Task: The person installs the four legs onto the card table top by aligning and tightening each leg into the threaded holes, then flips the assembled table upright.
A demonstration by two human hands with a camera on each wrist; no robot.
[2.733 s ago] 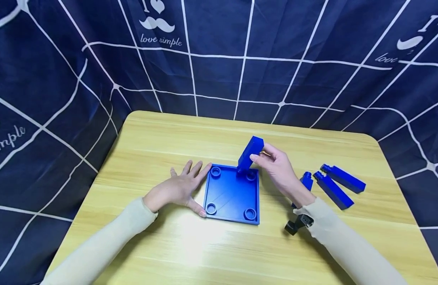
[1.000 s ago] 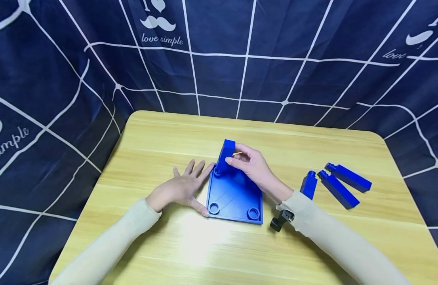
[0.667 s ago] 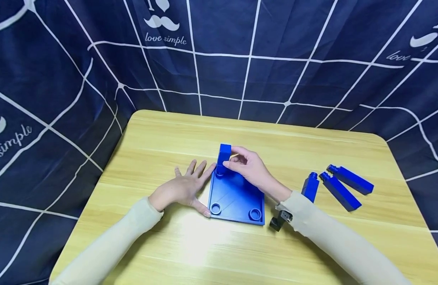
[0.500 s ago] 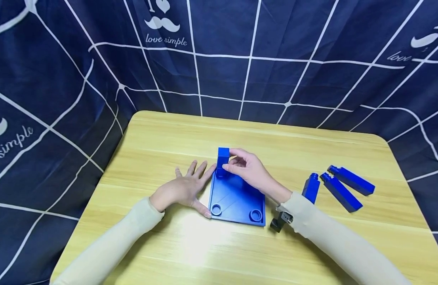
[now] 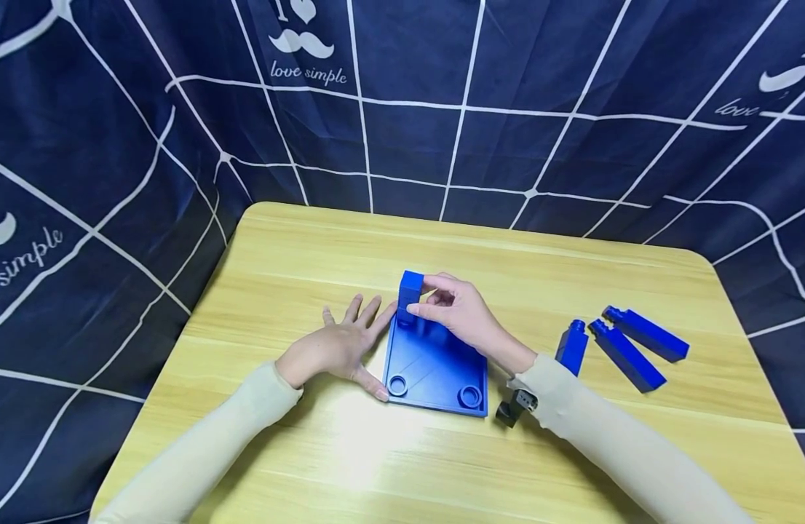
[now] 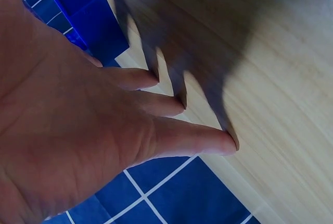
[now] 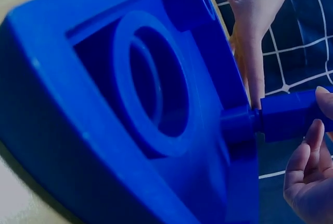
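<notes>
Blue tray (image 5: 429, 371), one: square, with raised rim and faint diagonal line across the floor; flat on the pale wood-grain bench (image 5: 298, 466), directly before the person. Near left ring (image 5: 398, 386) and near right ring (image 5: 470, 397), both visible from the head and each inside its own corner; near right ring large in the foreground of the right wrist view.

Held leg (image 5: 410, 291), one: blue, square in section, roughly upright over the far left corner of the tray. Narrow neck at the mouth of the far left ring (image 7: 237, 124), partly visible from the right wrist; depth of seating not discernible.

Right grip (image 5: 460, 309): pinching the held leg between thumb and fingers, from the right side.

Left grip (image 5: 337, 351): fingers spread wide; thumb at the near left corner of the tray, index finger at the far left corner, remaining fingers toward the bench.

Loose legs, three, same blue, lying to the right of the tray and well apart from it: first leg (image 5: 573, 345), partly behind the right sleeve (image 5: 612, 422); second leg (image 5: 628, 356); third leg (image 5: 646, 335), just beside the second. Necks of all three toward the far side.

Black device (image 5: 517, 407), one: at the right cuff. Sleeves, pale cream. Backdrop (image 5: 415, 138): dark blue cloth, white grid lines, moustache prints, lettering "love simple".
</notes>
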